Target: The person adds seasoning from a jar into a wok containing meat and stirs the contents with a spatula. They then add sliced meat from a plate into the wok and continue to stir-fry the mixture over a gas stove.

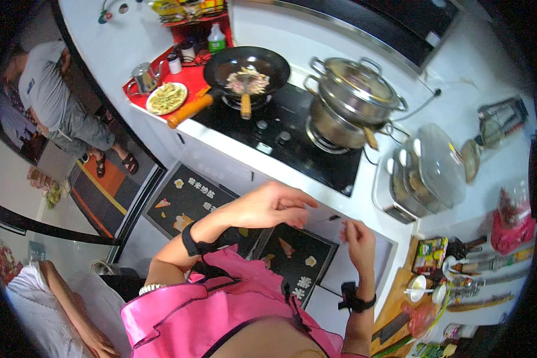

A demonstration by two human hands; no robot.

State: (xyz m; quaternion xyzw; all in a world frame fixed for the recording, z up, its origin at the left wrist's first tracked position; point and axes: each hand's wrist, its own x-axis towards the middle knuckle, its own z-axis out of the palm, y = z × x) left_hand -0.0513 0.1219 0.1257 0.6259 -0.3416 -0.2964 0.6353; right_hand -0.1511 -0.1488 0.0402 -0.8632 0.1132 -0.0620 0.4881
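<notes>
In front of the counter edge, my left hand [277,203] hovers with its fingers loosely bent and nothing in it. My right hand [359,235] is raised to its right, fingers curled, and I see no object in it. Beyond them is a black gas hob [282,129]. On its left burner sits a wok [215,71] with a wooden handle, holding pale chopped food [262,83] and a wooden-handled turner [245,105]. A lidded steel steamer pot [353,112] stands on the right burner. Beside the wok, a plate [148,107] carries yellow-green food.
A steel kettle [144,79] and a white-capped jar [174,63] stand behind the plate. An electric steamer [434,174] is on the right counter, near a chopping board [396,291] and a white bowl [416,283]. Two other people are to the left, one beyond a doorway.
</notes>
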